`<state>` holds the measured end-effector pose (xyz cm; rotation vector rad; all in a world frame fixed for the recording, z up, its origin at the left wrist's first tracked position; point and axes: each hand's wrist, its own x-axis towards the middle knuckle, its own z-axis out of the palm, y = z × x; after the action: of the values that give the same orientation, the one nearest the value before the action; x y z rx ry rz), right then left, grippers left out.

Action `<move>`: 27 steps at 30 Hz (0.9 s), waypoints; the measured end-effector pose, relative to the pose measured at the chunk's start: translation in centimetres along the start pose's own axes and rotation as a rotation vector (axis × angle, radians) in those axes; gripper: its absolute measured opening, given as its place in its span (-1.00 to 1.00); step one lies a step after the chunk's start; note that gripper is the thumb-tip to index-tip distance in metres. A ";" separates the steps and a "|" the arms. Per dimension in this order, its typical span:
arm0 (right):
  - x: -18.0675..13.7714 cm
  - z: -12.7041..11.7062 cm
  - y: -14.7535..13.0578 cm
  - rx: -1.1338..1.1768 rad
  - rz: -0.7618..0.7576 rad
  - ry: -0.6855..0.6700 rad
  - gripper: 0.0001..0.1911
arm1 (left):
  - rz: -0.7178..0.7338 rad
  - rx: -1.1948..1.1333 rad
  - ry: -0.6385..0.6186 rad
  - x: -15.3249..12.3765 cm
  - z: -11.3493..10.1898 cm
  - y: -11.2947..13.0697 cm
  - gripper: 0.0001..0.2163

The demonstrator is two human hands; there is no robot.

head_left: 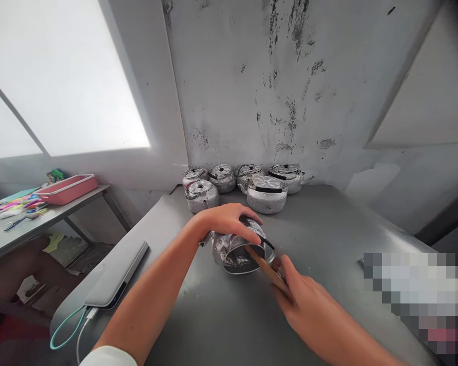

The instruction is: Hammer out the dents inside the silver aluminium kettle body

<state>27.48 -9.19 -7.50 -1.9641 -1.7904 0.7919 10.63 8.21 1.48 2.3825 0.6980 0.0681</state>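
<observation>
A dented aluminium kettle (219, 250) is tipped on the grey table, its open mouth facing me. My left hand (231, 221) is wrapped over the kettle from above, with fingers near its black handle (267, 243). In my right hand (299, 291) is a wooden stick (270, 270), gripped with the thumb along it. The stick's far end goes into the kettle's mouth, where its tip is hard to make out. Behind my left hand stand several more aluminium kettles, among them one with a black handle grip (267, 201) and a smaller one (202, 197).
The grey table (328, 229) backs onto a stained wall. A power bank (116, 277) with cables lies at its left edge. Further left, a side table carries a pink basin (69, 190) and colourful bits; a person's leg (34, 264) shows below. Pixelation hides something at right.
</observation>
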 end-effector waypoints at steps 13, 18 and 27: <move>0.1 -1.5 -1.9 0.551 0.110 -0.353 -0.73 | 0.004 -0.003 0.000 0.0 0.0 0.1 -0.38; -0.5 -0.8 -2.5 0.625 0.239 -0.318 -0.57 | 0.006 0.008 -0.007 0.0 0.0 0.0 -0.38; -1.0 0.2 -2.2 0.622 0.229 -0.244 -0.45 | 0.004 0.002 -0.010 0.0 -0.1 0.0 -0.38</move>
<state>25.54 -9.87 -6.17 -1.7064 -1.2191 1.5046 10.62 8.27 1.58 2.3848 0.6891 0.0571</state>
